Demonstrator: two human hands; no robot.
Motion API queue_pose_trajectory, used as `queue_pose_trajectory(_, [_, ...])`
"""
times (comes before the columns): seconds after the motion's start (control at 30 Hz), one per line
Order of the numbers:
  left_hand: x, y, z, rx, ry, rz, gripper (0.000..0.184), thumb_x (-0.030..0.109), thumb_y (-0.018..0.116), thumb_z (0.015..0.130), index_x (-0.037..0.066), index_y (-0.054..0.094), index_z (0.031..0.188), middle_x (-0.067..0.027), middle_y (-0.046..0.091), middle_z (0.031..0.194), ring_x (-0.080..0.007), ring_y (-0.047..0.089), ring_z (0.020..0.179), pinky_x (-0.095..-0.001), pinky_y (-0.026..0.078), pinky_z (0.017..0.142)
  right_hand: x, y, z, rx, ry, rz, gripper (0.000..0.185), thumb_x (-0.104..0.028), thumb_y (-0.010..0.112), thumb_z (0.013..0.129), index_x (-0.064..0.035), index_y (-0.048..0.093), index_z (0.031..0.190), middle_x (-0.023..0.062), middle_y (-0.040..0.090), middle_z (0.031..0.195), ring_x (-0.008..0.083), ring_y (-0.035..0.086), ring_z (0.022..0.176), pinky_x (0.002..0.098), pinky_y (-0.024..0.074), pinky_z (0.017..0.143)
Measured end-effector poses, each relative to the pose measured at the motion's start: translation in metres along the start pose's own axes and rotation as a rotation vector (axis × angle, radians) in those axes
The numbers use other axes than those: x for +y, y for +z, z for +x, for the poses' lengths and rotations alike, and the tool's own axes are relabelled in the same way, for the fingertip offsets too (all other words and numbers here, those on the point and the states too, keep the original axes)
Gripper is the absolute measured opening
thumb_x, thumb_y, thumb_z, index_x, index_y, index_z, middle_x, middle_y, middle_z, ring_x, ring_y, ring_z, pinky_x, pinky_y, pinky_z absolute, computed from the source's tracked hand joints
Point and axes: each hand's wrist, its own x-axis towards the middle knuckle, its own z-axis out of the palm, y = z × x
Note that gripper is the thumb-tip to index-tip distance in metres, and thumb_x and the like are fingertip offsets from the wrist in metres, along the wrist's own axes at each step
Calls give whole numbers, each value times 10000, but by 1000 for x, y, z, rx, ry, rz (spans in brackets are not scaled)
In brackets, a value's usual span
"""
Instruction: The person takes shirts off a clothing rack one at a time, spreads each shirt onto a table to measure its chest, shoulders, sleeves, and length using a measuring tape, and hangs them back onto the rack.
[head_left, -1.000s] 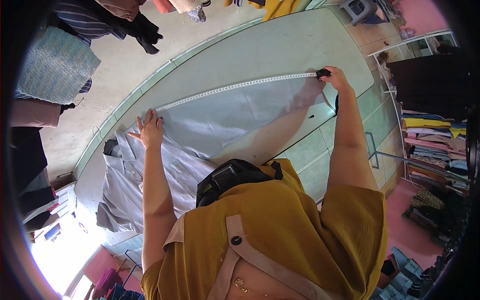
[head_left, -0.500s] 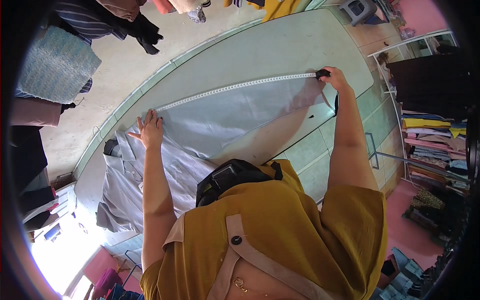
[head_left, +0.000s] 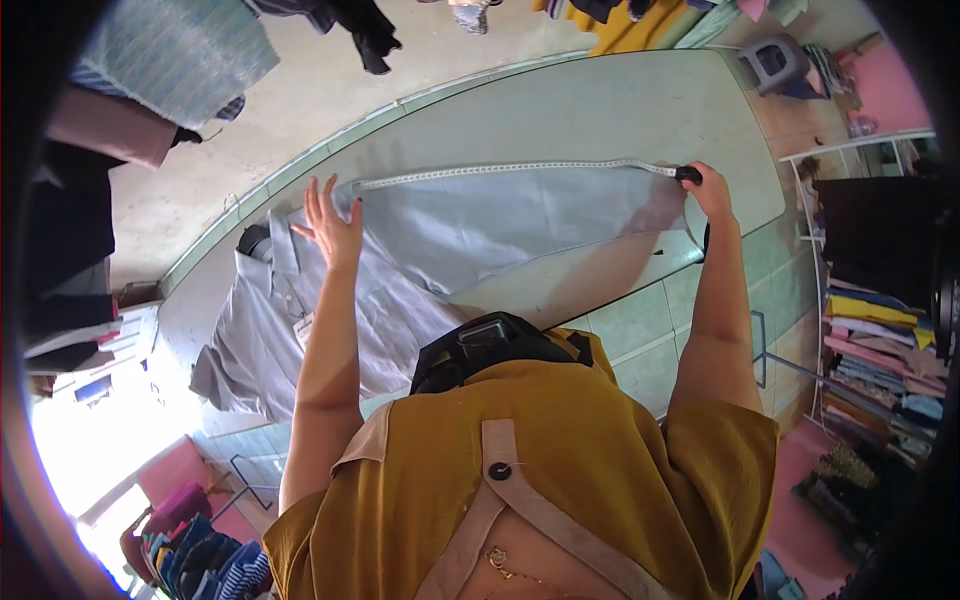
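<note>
Holding up the left hand (head_left: 335,235) at left of centre in the frame, fingers spread wide and with no grip on anything, above the collar side of a grey button-up shirt (head_left: 375,325); impossible to tell whether touching the fabric. Gripping a black-cased tape measure (head_left: 688,174) in the curled right hand (head_left: 710,192), towards the upper right. With the white blade (head_left: 520,166) drawn out across the upper middle, along the top edge of a long grey cloth panel (head_left: 540,215), from just beside the left fingers to the case. Showing a white tag (head_left: 303,328) on the shirt, at left of centre, and beneath the garments a pale tabletop (head_left: 640,110). Wearing a mustard top (head_left: 590,430) and a black waist bag (head_left: 495,350) at lower centre. Also visible: a grey plastic stool (head_left: 775,62) at upper right, folded clothes (head_left: 880,345) stacked at right, and a bluish textured cloth (head_left: 180,65) hanging at upper left.
</note>
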Motion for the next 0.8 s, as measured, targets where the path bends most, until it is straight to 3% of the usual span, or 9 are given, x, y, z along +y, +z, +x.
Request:
queue_pose_trajectory(0.13, [19, -20, -46, -130, 147, 38, 542, 258, 669, 763, 236, 466, 1265, -76, 308, 1428, -317, 225, 1342, -685, 58, 999, -9, 6, -9, 95, -53, -17, 278, -126, 714, 704, -88, 618, 963, 126, 635, 907, 301, 608, 846, 382, 470, 722])
queue_pose_trajectory(0.2, [20, -28, -78, -355, 256, 82, 579, 272, 666, 768, 243, 441, 1300, -109, 253, 1449, -353, 178, 1351, -676, 85, 1005, -14, 9, -11, 126, -57, -65, 298, -142, 719, 703, -90, 614, 977, 120, 630, 937, 311, 603, 859, 390, 472, 726])
queue_pose_trajectory(0.33, [8, -29, -120, -535, 157, 170, 654, 343, 615, 803, 259, 334, 1387, -158, 147, 1483, -390, 112, 1358, -670, 125, 999, -22, 7, -17, 153, -59, -124, 315, -160, 721, 705, -91, 608, 991, 118, 632, 940, 322, 599, 865, 401, 471, 727])
queue_pose_trajectory(0.53, [1, -28, -125, -539, 184, 164, 628, 404, 558, 834, 266, 311, 1394, -162, 154, 1476, -389, 130, 1351, -639, 141, 1013, -36, 3, -39, 262, -69, 8, 297, -188, 704, 729, -54, 595, 971, 140, 630, 907, 329, 602, 821, 390, 470, 700])
queue_pose_trajectory(0.6, [0, -29, -124, -537, 206, 202, 623, 419, 558, 832, 278, 319, 1389, -150, 191, 1462, -374, 168, 1339, -617, 170, 1015, -45, 5, -52, 288, -81, 175, 308, -202, 714, 717, -32, 591, 942, 164, 622, 835, 321, 603, 752, 375, 468, 672])
queue_pose_trajectory(0.7, [-5, -38, -117, -579, 248, 204, 617, 420, 565, 828, 284, 333, 1383, -137, 210, 1456, -365, 204, 1324, -599, 201, 1005, -72, 2, -86, 271, -33, 156, 327, -206, 723, 703, -21, 594, 940, 168, 615, 773, 315, 595, 694, 361, 468, 650])
queue_pose_trajectory(0.8, [-20, -40, -110, -556, 287, 127, 615, 399, 600, 801, 263, 376, 1358, -121, 264, 1439, -323, 250, 1311, -541, 229, 1010, -87, 10, -112, 303, 52, 189, 303, -192, 718, 714, -17, 600, 931, 120, 613, 714, 238, 596, 634, 318, 463, 607])
